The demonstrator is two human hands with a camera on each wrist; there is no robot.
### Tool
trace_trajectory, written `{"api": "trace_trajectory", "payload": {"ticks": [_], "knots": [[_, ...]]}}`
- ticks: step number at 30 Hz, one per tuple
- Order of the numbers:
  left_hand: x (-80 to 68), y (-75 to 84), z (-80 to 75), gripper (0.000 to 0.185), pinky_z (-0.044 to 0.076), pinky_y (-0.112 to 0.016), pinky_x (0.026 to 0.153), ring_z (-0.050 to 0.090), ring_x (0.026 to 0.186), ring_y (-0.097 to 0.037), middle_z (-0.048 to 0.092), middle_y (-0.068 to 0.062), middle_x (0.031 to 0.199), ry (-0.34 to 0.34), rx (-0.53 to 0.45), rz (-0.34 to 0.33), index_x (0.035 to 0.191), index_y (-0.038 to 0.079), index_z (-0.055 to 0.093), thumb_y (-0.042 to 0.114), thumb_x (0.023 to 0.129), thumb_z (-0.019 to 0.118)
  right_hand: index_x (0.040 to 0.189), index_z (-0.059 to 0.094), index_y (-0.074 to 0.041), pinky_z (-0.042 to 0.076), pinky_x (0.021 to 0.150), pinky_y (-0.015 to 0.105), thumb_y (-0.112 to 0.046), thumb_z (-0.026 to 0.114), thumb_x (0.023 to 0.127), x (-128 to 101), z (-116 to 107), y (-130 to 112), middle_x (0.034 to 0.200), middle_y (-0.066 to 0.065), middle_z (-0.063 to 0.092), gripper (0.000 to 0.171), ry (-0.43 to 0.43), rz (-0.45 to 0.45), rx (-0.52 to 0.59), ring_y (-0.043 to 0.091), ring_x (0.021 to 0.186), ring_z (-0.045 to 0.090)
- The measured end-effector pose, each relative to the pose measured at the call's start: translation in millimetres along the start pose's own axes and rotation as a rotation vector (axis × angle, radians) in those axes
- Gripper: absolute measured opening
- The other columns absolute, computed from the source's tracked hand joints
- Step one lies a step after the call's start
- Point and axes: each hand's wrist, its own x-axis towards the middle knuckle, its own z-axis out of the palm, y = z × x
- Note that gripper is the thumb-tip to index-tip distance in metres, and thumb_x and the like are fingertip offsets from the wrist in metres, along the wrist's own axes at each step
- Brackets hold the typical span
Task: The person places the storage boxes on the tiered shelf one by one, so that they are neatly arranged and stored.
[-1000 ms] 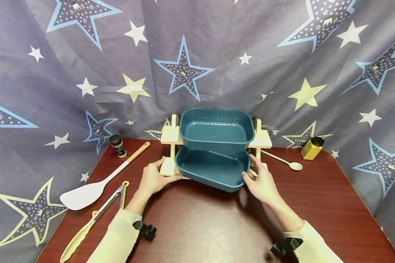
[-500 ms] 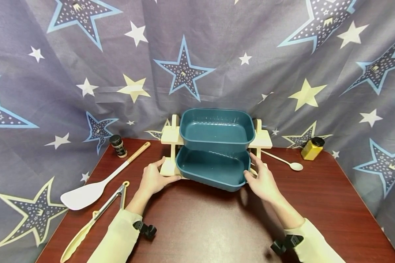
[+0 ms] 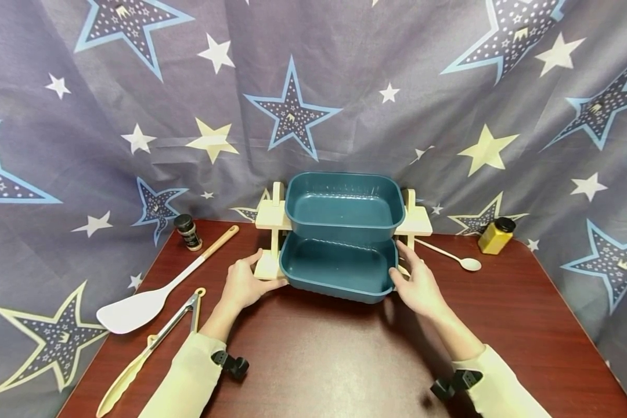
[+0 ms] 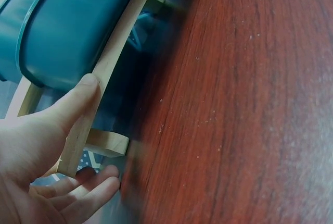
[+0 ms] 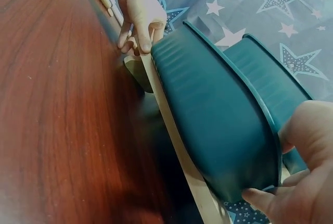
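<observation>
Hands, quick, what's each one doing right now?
Left hand: grips the wooden rack.
Right hand: grips the lower teal bin.

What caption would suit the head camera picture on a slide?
Two hands steady a wooden rack: left hand holds its frame, right hand grips the lower teal tub.

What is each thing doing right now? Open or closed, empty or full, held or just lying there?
Lower bin: empty, seated in the rack, right hand holding its end.
Upper bin: empty, untouched.
Wooden rack: upright, left hand gripping its base.
Tongs: lying nearly closed.
Spatula: lying flat.
Spoon: lying flat.
Dark jar: upright, capped.
Yellow jar: capped.
</observation>
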Motion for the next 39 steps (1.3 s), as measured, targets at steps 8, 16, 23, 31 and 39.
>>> {"api": "trace_trajectory", "payload": {"ticks": [8,16,23,31,39], "knots": [[0.1,-0.6,-1.1,0.106,0.054,-0.056,0.108,0.063,0.135,-0.042,0.059,-0.022,0.153,0.004,0.005,0.004,0.154,-0.001,0.053,0.046,0.071,0.099,0.162,0.036,0.003,0.052,0.109,0.052,0.000,0.060,0.103,-9.5,4.8,0.2,0.159,0.032,0.048,0.064,0.042,-0.031,-0.035,0.047,0.144,0.053],[-0.3,-1.7,-0.7,0.107,0.052,-0.057,0.110,0.061,0.137,-0.042,0.058,-0.021,0.154,-0.007,0.001,-0.004,0.155,-0.001,0.052,0.046,0.071,0.099,0.162,0.037,0.004,0.052,0.109,0.051,0.000,0.057,0.103,-7.9,6.2,1.1,0.159,0.031,0.049,0.062,0.045,-0.032,-0.048,0.047,0.144,0.054],[0.1,-1.0,-0.8,0.108,0.052,-0.057,0.110,0.060,0.138,-0.042,0.058,-0.022,0.154,-0.003,0.000,-0.002,0.155,-0.001,0.052,0.047,0.071,0.099,0.164,0.035,0.002,0.051,0.110,0.052,-0.001,0.053,0.105,-1.0,4.3,4.6,0.164,0.029,0.044,0.062,0.033,-0.035,-0.076,0.047,0.144,0.054],[1.1,-2.3,0.2,0.110,0.052,-0.056,0.111,0.060,0.139,-0.041,0.058,-0.021,0.155,-0.007,0.002,-0.006,0.155,-0.001,0.052,0.050,0.070,0.099,0.165,0.034,0.000,0.049,0.113,0.056,-0.004,0.050,0.107,9.0,1.1,6.6,0.163,0.028,0.046,0.060,0.029,-0.027,-0.121,0.044,0.146,0.053],[1.4,-2.5,0.6,0.111,0.052,-0.056,0.111,0.060,0.139,-0.041,0.058,-0.021,0.155,-0.006,-0.005,-0.006,0.155,0.000,0.052,0.051,0.069,0.099,0.166,0.032,0.000,0.047,0.115,0.057,-0.007,0.051,0.109,6.2,-0.4,4.7,0.165,0.027,0.042,0.060,0.030,-0.028,-0.082,0.046,0.147,0.051]]}}
